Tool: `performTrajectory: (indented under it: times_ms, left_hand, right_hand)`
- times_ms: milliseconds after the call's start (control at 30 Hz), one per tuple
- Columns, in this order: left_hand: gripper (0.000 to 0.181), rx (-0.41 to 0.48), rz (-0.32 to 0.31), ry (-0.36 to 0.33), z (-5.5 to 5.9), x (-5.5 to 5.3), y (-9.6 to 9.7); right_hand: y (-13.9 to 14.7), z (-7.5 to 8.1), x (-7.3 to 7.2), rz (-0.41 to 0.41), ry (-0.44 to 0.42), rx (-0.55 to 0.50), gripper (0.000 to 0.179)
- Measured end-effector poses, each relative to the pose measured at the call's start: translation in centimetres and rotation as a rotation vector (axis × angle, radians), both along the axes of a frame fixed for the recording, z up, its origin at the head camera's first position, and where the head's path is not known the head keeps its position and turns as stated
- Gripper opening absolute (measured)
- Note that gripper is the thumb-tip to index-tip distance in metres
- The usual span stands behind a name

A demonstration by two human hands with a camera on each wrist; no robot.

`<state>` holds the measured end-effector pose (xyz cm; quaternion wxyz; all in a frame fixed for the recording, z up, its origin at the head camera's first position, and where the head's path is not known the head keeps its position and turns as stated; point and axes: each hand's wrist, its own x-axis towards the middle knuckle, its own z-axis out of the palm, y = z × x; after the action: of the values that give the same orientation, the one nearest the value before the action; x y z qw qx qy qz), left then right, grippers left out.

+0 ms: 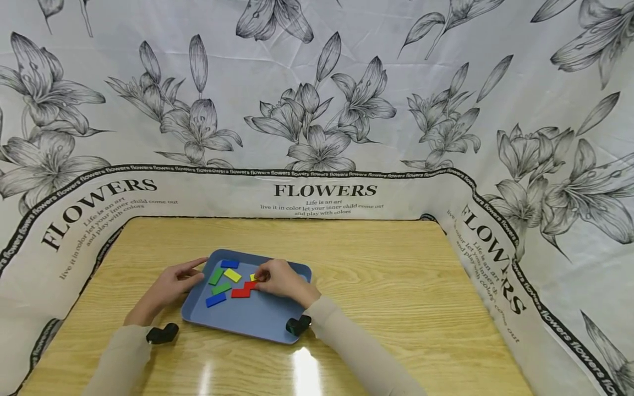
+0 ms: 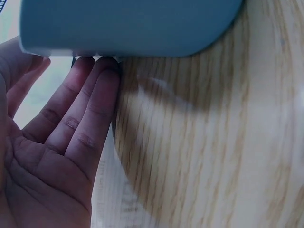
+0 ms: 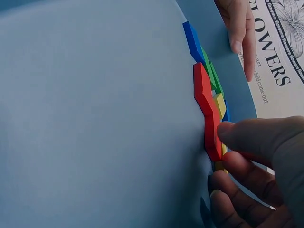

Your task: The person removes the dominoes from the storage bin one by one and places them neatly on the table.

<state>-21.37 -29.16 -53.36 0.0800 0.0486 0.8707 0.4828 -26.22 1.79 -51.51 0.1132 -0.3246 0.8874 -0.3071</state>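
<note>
A blue-grey tray (image 1: pixel 238 319) lies on the wooden table, holding flat rectangular blocks. My right hand (image 1: pixel 281 279) reaches in over its far side. Thumb and forefinger pinch a red block (image 3: pixel 212 135), whose end meets that of another red block (image 1: pixel 240 293). Partly covered by this hand is a yellow block (image 1: pixel 252 277). Left of the red ones lie a second yellow block (image 1: pixel 232 275), two green blocks (image 1: pixel 216 276) and two blue blocks (image 1: pixel 216 300). At the tray's left side is my left hand (image 1: pixel 170 283), its fairly straight fingers (image 2: pixel 102 95) touching the outer wall.
The wooden table (image 1: pixel 376 286) extends to the right of the tray. A white cloth (image 1: pixel 322 198) printed with flowers and lettering hangs behind and along both sides. Each sleeved wrist carries a small black device (image 1: pixel 162 333).
</note>
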Motion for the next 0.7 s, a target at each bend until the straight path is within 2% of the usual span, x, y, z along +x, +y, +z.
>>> performTrajectory:
  times_ms: [267,700]
  left_hand:
    - [0.059,-0.022,0.011,-0.056,0.25,-0.22,0.04]
    - [0.059,-0.011,-0.015,-0.049,0.31,-0.07,-0.06]
  right_hand:
    - [-0.02,-0.08,-0.13,-0.009,-0.009,0.002,0.014]
    - [0.05,-0.21,-0.12,0.003,0.014,0.038,0.014]
